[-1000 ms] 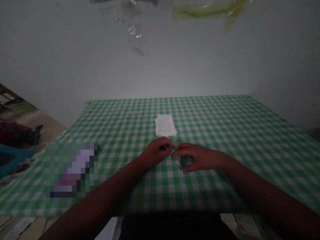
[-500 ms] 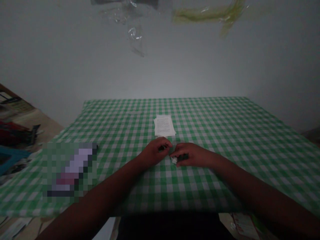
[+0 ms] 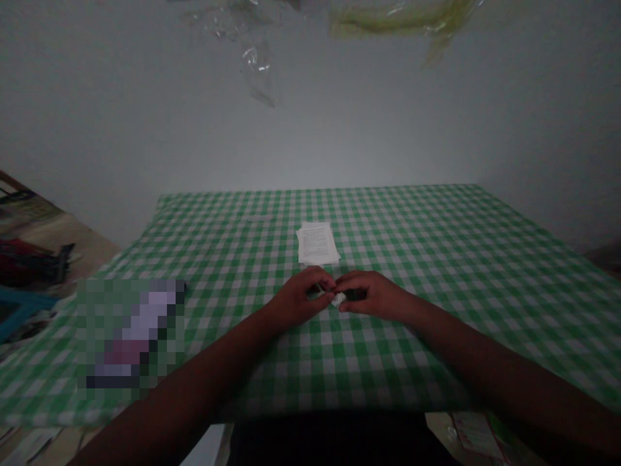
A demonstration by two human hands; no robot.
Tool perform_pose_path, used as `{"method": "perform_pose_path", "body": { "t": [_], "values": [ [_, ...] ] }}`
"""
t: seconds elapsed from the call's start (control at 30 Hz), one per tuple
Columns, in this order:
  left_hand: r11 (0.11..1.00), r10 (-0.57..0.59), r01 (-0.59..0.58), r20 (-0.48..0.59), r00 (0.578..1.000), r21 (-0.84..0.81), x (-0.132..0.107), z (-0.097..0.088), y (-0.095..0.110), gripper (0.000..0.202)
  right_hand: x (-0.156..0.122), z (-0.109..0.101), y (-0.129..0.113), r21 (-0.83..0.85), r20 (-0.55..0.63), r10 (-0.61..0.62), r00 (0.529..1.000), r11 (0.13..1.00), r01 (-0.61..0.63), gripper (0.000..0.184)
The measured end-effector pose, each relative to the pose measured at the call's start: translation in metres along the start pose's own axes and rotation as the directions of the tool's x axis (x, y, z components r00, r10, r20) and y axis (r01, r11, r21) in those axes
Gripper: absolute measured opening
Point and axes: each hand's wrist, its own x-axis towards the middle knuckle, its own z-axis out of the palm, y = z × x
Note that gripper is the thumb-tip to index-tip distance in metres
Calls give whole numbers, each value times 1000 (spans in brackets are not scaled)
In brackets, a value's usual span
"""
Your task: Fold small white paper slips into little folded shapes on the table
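Head view, with the clock read from the spot where the fingertips met and twelve at the wall: far out at nine o'clock lay a blue object [image 3: 24, 309] beyond the green-checked tablecloth [image 3: 436, 236]. Nearer, between eight and nine, a long pixelated item [image 3: 138, 333] rested on the cloth, its detail hidden. Clear tape [image 3: 257, 61] hung on the wall toward eleven.

Close in at nine came the left hand [image 3: 297, 294], thumb and forefinger curled nearly together at the left edge of a small crumpled white piece [image 3: 338, 299]; whether they gripped it could not be told. Printed sheets [image 3: 317, 243] lay loosely stacked between eleven and twelve, near the hands but apart from them. The white piece sat at the clock's centre, apparently paper.

At three was the right hand [image 3: 381, 295], pinching the piece, fingers above and thumb below. Here was the main change: half a second earlier its thumb had hung lower and the white had reached further down; now the thumb had risen, the piece looked more compact, and the hands had drawn closer. That suggested both were now working on one spot. Yellow tape [image 3: 402, 21] marked the wall toward half past twelve.
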Motion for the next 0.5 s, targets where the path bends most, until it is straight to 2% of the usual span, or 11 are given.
{"method": "perform_pose_path", "body": {
  "t": [0.2, 0.37, 0.5],
  "values": [
    [998, 20, -19, -25, 999, 58, 0, 5, -3, 10, -2, 4, -5, -141, -114, 73, 991, 986, -88, 23],
    [1000, 14, -14, -35, 999, 22, 0, 8, -4, 11, -1, 5, -17, -261, -107, 52, 993, 962, -78, 16],
    [1000, -13, 14, -50, 999, 22, 0, 10, -6, 10, -1, 6, -21, -283, -125, 59, 990, 955, -93, 28]
  ]
}}
